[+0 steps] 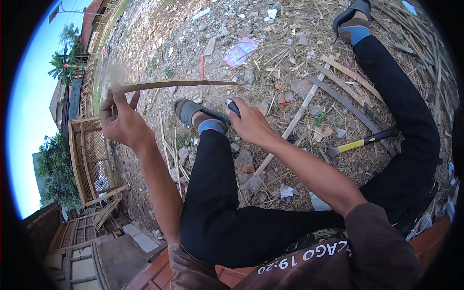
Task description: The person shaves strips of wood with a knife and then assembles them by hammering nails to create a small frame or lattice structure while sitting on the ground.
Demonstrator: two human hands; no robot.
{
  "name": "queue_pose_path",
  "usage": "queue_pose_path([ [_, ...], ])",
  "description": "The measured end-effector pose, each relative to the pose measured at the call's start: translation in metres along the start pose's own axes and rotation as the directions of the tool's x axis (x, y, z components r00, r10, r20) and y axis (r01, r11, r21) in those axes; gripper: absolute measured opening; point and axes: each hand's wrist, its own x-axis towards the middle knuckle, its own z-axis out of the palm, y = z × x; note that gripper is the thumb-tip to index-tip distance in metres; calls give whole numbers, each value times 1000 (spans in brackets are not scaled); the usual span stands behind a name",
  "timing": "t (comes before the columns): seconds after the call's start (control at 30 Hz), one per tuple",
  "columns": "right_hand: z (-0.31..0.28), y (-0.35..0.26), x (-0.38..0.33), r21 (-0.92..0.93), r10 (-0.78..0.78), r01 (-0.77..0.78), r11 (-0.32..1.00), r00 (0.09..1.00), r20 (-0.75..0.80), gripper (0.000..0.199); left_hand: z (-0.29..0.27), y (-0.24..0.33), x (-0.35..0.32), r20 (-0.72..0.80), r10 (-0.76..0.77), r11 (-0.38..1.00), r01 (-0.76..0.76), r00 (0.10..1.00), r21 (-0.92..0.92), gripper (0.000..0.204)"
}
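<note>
The person is sitting low on a reddish-brown seat edge [159,273], both forearms reaching out over legs in black trousers [217,212]. The right hand [251,124] is closing tight around a dark tool handle [233,107], whose end is poking up above the knuckles; the working end is not showing. The left hand [118,121] is lifting at the left, its fingers pinching 1 end of a thin bamboo strip [174,84], which is stretching almost level to the right, above the ground and just above the right hand. Below the strip, the left foot is resting in a grey sandal [191,111] with a blue sock; the other sandal [352,17] is lying well apart at the top right. A hammer with a yellow and black handle [362,141] is lying on the littered ground between the legs, near several long bamboo slats [338,94]. Farther off, at the left, bamboo lattice frames [89,159] are standing by a fence.
</note>
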Motion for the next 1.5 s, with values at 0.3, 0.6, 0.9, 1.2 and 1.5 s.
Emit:
queue_pose_path([
  [0.3,7,-73,-22,189,-362,367,911,930,-64,40,-7,1,-4,51,58,998,-57,997,-30,23],
  [0.6,-20,-79,-12,97,-217,209,973,972,86,48,-14,0,-2,10,44,999,-44,999,32,22],
  [0.9,-28,25,13,-89,32,-31,995,999,9,38,-15,-9,3,1,-14,999,14,1000,-36,18],
  [1.2,-26,-92,94,104,-402,404,909,915,-35,61,-15,-14,-3,156,104,991,-90,982,-97,12],
  [1.5,-26,-103,106,219,-446,403,889,870,209,39,-50,-21,20,204,55,908,36,977,-418,13],
])
